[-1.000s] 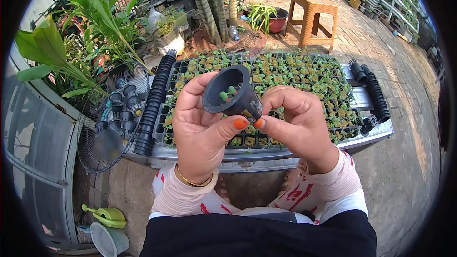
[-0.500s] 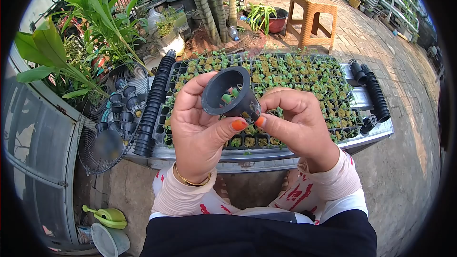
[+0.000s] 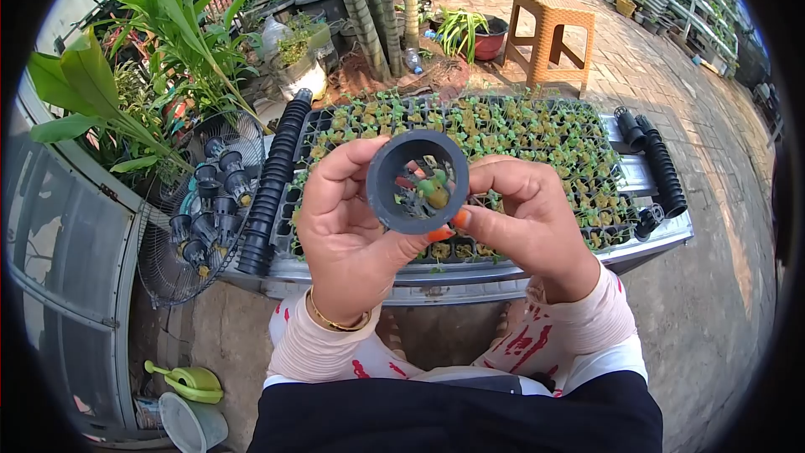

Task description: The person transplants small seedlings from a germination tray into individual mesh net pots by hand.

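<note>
Left hand: it grips the left side of a little black pot. The thumb is under the rim and the fingers curl over the top.
Right hand: it holds the right side of the same pot. The thumb, with an orange nail, presses just under the rim.
Little black pot: it is up in the air between both hands, over the near part of the tray. Its round mouth is tipped toward the camera.
Baby plant: a small green sprout sits inside the pot and shows through the mouth.
Tray: a big black tray full of tiny green plants lies on the metal table, behind the hands.
Long pot stack: black pots pushed into each other lie along the left edge of the tray.
Other stacks: two more lie at the right end of the table.
Wire fan cover: it sits to the left of the table with loose black pots in it.
Stool: an orange stool stands on the bricks far behind the table.
Watering can: a green one lies on the ground, low on the left.
</note>
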Tool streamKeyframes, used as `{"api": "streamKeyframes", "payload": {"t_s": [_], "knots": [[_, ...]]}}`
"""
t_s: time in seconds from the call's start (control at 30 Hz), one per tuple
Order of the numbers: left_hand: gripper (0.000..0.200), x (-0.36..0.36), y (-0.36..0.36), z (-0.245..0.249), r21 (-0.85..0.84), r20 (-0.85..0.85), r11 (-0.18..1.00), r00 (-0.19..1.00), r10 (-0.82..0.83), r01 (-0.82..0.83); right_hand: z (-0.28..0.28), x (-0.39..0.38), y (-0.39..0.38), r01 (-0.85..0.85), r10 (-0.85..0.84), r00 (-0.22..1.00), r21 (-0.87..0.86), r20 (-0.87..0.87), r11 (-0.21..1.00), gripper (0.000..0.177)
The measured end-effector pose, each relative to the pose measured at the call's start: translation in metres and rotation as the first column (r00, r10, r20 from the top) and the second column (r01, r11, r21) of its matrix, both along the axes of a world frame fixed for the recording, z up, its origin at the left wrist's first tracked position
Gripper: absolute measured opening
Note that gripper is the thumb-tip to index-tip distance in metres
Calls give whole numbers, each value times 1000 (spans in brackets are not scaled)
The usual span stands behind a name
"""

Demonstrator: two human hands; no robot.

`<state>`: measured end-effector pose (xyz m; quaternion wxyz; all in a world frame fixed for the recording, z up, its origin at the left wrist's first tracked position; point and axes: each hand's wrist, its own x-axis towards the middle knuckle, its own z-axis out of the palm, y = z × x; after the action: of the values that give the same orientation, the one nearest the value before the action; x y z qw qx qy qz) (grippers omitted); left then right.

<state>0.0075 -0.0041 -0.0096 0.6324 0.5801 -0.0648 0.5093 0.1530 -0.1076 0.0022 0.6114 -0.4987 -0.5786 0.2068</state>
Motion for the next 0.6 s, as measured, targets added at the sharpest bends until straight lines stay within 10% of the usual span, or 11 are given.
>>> {"api": "streamKeyframes", "payload": {"t_s": [0.2,0.6], "knots": [[48,-4,4,-2,518,13,756,888,460,-399,10,16,-6,46,-60,983,80,174,996,31],[52,-6,7,1,521,-65,768,879,472,-373,23,1,-9,6,-37,963,116,268,993,58]]}}
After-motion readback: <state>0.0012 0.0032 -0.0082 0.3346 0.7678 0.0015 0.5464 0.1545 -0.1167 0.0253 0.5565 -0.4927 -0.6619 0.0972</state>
